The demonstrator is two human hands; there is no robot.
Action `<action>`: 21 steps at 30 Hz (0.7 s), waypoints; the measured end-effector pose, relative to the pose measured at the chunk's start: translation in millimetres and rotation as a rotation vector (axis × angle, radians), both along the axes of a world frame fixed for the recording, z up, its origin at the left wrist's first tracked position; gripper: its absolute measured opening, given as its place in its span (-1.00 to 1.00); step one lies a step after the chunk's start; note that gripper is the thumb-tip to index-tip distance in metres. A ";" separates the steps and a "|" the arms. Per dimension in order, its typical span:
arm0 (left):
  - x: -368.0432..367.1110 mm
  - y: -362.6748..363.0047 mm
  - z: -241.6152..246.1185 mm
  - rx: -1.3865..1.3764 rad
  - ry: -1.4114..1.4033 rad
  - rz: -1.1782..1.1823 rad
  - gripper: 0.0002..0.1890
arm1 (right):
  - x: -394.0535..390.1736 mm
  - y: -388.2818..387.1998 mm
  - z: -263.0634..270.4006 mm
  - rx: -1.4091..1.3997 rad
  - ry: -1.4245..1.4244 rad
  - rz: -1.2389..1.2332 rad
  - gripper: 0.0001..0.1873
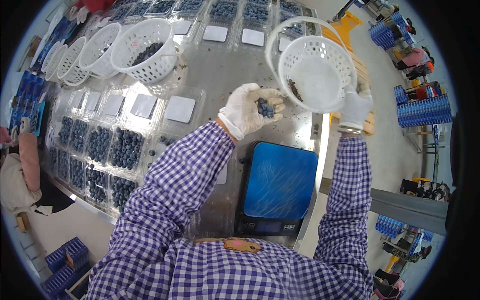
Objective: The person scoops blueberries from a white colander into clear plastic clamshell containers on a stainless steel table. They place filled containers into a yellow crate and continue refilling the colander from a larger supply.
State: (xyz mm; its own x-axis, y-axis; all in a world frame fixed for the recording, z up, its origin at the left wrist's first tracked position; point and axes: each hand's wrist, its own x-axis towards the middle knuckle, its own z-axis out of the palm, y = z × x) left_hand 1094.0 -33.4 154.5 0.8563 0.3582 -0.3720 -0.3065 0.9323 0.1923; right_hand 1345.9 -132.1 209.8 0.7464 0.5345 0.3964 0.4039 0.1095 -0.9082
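Note:
My gloved left hand [250,108] is palm up over the metal table [210,71], its fingers curled around several blueberries [265,108]. At the right, my gloved right hand [354,107] grips the rim of a white perforated plastic basket [317,73], which is tilted towards me. Some brown plant debris [295,90] lies inside that basket. Below my left hand stands a digital kitchen scale [280,180] with a blue top and nothing on it. Clear clamshell boxes of blueberries [126,148] stand in rows to the left, their lids open with white pads [180,109] in them.
More white baskets [144,48] stand at the upper left, one holding blueberries. Filled boxes [224,11] line the far side. A yellow pallet truck [339,30] and a wooden pallet [362,71] are beyond the table's right edge. A co-worker's arm [29,159] is at the far left.

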 end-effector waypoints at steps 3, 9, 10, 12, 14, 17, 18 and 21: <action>-32.0 -5.6 12.4 -0.012 -0.117 0.166 -0.44 | -5.2 -3.8 -7.6 -0.052 0.370 -0.031 -0.74; -38.1 -16.0 15.9 -0.045 -0.158 0.258 -0.43 | 2.0 -28.4 -16.9 -0.162 0.315 -0.048 -0.71; -38.0 -17.1 19.0 -0.042 -0.149 0.277 -0.43 | -18.2 -29.6 -6.4 -0.087 0.086 -0.130 -0.70; -38.9 -18.9 17.6 -0.048 -0.218 0.306 -0.43 | -67.7 -38.9 4.3 -0.097 -0.144 -0.095 -0.67; -34.8 -24.4 17.6 -0.048 -0.272 0.339 -0.44 | -118.2 -42.1 1.5 -0.228 0.043 0.098 -0.63; -22.4 -36.5 25.6 0.000 -0.288 0.394 -0.47 | -169.1 -29.1 -8.2 -0.075 0.399 0.154 -0.56; -19.7 -39.4 27.2 0.047 -0.258 0.407 -0.48 | -176.0 -24.7 -7.0 -0.088 0.420 0.170 -0.57; -13.7 -48.9 29.0 0.068 -0.275 0.455 -0.52 | -192.0 -14.5 -3.0 -0.100 0.324 0.242 -0.62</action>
State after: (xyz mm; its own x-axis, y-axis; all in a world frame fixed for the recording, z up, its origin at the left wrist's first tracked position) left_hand 1080.4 -82.3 183.6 0.6715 0.7315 -0.1186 -0.7243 0.6817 0.1036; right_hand 1153.9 -146.6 206.9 0.6723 0.7336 0.0993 0.0694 0.0710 -0.9951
